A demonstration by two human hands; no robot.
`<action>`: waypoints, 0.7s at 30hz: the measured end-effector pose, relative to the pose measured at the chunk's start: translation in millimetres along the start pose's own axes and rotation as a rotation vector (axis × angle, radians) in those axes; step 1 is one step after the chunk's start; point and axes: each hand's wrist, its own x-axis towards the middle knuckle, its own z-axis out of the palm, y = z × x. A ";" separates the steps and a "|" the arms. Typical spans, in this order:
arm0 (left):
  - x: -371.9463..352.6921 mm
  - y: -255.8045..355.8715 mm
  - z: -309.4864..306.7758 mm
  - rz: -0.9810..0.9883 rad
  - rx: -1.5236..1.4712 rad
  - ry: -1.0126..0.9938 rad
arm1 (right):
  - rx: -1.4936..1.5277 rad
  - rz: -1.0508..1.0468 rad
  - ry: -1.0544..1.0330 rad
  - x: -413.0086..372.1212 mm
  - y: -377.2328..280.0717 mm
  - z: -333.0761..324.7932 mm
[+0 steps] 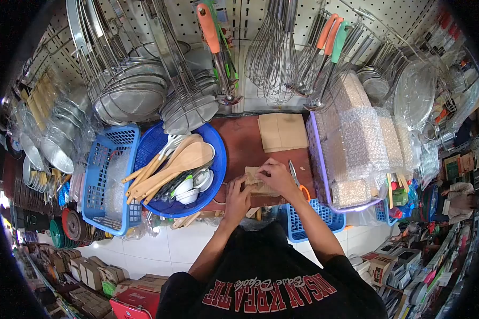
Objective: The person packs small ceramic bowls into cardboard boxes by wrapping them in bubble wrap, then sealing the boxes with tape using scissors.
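At the near edge of the reddish-brown surface (239, 139), a small brown piece (254, 179) lies under both hands. The left hand (238, 195) has bent fingers at its left side; the right hand (274, 173) has its fingers drawn in over its upper part. I cannot tell whether either hand grips it. Just right of the right hand are scissors (304, 192) with orange handles. Farther back lies a larger brown sheet (283, 132). Left stands a round blue basket (218, 186) holding wooden spoons (189, 158); right, a purple basket (318, 165) with bubble-wrapped goods (351, 143).
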 end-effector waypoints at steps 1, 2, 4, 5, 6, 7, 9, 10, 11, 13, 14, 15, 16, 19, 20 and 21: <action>0.9 2.2 -0.4 -0.006 -0.004 0.013 | 0.052 0.042 0.038 0.6 -2.9 -0.4; 1.5 3.6 -0.7 -0.012 -0.008 0.027 | 0.105 0.083 0.075 1.0 -5.6 -0.9; 2.9 2.1 -1.7 -0.002 -0.009 0.054 | 0.120 0.067 0.104 3.7 -8.3 0.6; 1.7 3.0 -1.6 0.000 -0.016 0.067 | 0.123 0.064 0.116 2.9 -10.2 -0.2; 0.1 2.0 -0.4 -0.001 -0.013 0.071 | 0.095 0.030 0.098 2.4 -13.4 -1.9; -1.6 0.9 2.5 -0.003 -0.013 0.077 | 0.063 -0.003 0.079 1.7 -16.6 -4.9; -3.3 1.0 4.0 -0.007 -0.018 0.085 | 0.019 -0.042 0.042 2.1 -16.1 -5.7; -4.1 2.7 3.5 -0.008 -0.026 0.086 | 0.004 -0.045 0.026 3.3 -11.5 -4.4; -4.7 4.5 2.9 -0.009 -0.033 0.087 | -0.010 -0.048 0.009 4.2 -6.7 -2.7; -3.7 7.6 1.8 -0.021 -0.037 0.087 | 0.042 -0.039 0.029 5.6 3.2 2.7; -3.8 8.8 1.9 -0.028 -0.040 0.087 | 0.067 -0.033 0.039 5.2 8.3 4.9; -4.6 8.8 2.9 -0.029 -0.044 0.094 | 0.058 -0.042 0.045 5.1 8.3 4.4; -5.4 7.9 4.7 -0.029 -0.048 0.101 | 0.048 -0.050 0.052 5.1 8.2 3.9; -7.1 7.4 7.1 -0.051 -0.075 0.101 | 0.005 -0.066 0.034 3.4 -6.0 -4.8; -8.0 7.6 7.9 -0.062 -0.089 0.098 | -0.013 -0.070 0.021 2.4 -10.9 -8.1; -7.8 9.0 7.8 -0.068 -0.112 0.098 | 0.013 -0.076 0.021 2.0 -7.3 -7.4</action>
